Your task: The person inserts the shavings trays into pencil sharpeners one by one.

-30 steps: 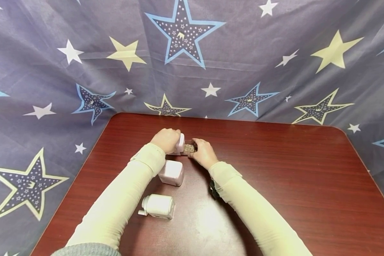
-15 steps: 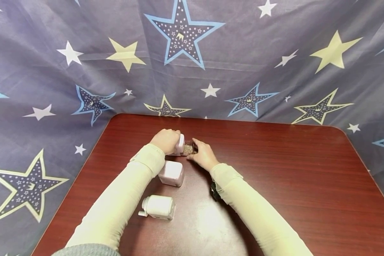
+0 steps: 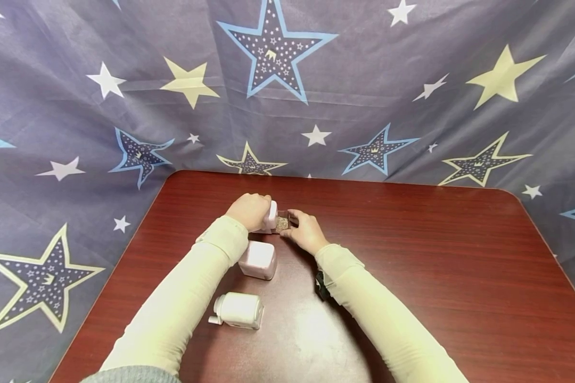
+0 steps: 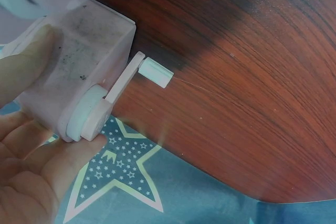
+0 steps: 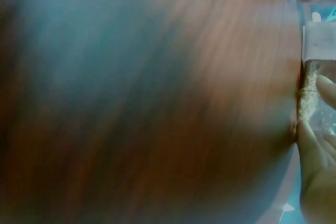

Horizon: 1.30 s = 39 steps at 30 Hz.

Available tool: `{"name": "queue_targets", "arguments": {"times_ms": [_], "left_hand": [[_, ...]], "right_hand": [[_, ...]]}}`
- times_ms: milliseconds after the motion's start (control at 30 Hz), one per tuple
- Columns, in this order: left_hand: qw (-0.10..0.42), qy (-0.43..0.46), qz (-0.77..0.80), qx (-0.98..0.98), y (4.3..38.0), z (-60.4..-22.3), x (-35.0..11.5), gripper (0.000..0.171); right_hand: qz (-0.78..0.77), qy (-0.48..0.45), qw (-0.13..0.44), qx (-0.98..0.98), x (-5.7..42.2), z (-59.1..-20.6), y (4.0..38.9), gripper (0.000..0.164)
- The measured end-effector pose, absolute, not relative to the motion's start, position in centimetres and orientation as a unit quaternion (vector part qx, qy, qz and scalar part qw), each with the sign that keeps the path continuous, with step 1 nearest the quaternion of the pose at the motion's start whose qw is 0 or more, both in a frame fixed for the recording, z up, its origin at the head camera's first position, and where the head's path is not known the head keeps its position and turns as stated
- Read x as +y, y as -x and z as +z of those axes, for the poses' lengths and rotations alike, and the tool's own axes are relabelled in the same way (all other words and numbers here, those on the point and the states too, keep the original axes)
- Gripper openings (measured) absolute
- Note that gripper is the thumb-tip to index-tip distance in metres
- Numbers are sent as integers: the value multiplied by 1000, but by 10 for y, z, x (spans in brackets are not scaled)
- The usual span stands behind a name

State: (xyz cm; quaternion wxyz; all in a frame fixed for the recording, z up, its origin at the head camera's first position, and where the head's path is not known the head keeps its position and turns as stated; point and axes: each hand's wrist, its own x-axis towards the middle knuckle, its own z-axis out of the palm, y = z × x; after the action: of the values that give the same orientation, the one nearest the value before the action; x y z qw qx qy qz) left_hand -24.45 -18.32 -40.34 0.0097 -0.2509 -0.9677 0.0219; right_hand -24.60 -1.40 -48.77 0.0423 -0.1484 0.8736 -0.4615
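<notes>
My left hand [image 3: 250, 210] grips a pale pink crank pencil sharpener [image 3: 270, 214] near the back left of the table. In the left wrist view, thumb and fingers span the sharpener's smudged body [image 4: 94, 45], close around its crank end [image 4: 94, 114]. A clear drawer [image 3: 282, 222] holding tan pencil shavings sticks out of the sharpener's right side. My right hand [image 3: 307, 232] pinches the drawer's outer end between thumb and fingers. In the right wrist view, the shavings [image 5: 308, 100] show beside the right hand's fingers [image 5: 312, 153] at the frame's edge.
A second pink sharpener [image 3: 257, 259] stands just nearer than the held one, by the left wrist. Nearer still is a white sharpener [image 3: 239, 310], its crank pointing left. The reddish-brown table [image 3: 412, 255] ends at a star-printed cloth [image 3: 345, 111] behind.
</notes>
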Motion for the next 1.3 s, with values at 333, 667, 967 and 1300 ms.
{"name": "queue_targets", "arguments": {"times_ms": [333,667,967,1300], "left_hand": [[5,249,22,-968,244,-404,-183,47],[16,260,25,-965,245,-404,-184,40],[19,264,24,-964,243,-403,-185,38],[30,270,10,-962,246,-408,-186,32]], "right_hand": [[-422,179,39,888,-17,-487,243,70],[-435,180,51,881,-19,-486,240,71],[-465,200,98,857,-26,-485,234,74],[-564,183,149,791,-34,-483,231,78]]}}
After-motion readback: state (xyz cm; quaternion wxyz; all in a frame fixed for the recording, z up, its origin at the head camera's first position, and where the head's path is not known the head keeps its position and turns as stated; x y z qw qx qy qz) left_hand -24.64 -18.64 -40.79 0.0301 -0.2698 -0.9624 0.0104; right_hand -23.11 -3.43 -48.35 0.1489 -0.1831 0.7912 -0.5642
